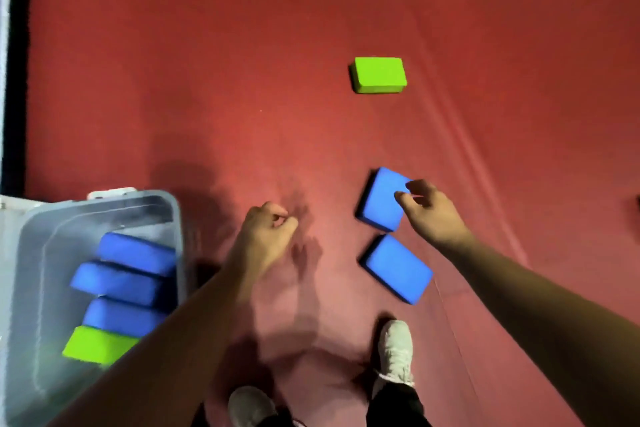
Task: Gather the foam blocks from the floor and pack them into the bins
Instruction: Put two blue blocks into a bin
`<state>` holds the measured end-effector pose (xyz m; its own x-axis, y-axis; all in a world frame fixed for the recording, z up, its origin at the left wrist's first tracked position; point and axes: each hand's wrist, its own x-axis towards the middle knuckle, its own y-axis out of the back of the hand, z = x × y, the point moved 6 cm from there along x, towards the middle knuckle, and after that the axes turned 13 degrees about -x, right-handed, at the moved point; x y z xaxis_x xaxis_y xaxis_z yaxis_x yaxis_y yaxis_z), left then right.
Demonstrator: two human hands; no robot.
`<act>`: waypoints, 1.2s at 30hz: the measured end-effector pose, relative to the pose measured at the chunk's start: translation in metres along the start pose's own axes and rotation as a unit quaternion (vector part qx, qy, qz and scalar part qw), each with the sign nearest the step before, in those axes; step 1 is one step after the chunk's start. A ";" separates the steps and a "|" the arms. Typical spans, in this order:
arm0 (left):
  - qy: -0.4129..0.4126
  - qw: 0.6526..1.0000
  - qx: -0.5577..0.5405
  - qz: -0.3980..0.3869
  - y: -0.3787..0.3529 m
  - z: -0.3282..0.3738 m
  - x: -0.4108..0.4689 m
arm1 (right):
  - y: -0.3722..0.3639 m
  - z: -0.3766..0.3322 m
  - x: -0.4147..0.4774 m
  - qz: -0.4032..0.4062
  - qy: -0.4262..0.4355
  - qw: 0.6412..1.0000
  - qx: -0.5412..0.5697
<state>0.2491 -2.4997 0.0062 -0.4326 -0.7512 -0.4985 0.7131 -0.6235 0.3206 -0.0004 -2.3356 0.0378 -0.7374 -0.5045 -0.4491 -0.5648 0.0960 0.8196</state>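
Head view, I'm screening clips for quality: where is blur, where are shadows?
Head view: the bin and its packed blocks are motion-blurred; the lone green block looks sharper; shadows lie on the red floor beside the left hand.

Dim, soft shadows, slight motion blur

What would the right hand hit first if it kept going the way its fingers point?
Most likely the farther blue block. The right hand points up and left, with its fingertips over that block's right corner. This single view cannot show whether they are touching it or hanging just above it.
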 end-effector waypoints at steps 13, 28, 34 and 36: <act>0.236 0.965 -0.057 -0.102 -0.393 -0.190 0.068 | -0.161 0.379 0.120 -0.094 -0.152 0.984 -0.024; 0.344 0.875 -0.342 0.009 -0.528 -0.332 0.096 | -0.299 0.460 0.220 -0.215 -0.055 0.973 -0.060; 0.269 0.887 -0.373 0.041 -0.460 -0.259 0.086 | -0.237 0.414 0.208 -0.267 -0.080 0.936 0.216; 0.225 0.917 -0.329 0.032 -0.435 -0.228 0.089 | -0.220 0.388 0.201 -0.301 -0.088 0.902 0.298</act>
<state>0.0266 -2.2456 -0.3612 -0.2116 -0.5240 -0.8250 0.9717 -0.2039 -0.1197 -0.1681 -2.1254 -0.3710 -0.2489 -0.4807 -0.8408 -0.9423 0.3210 0.0954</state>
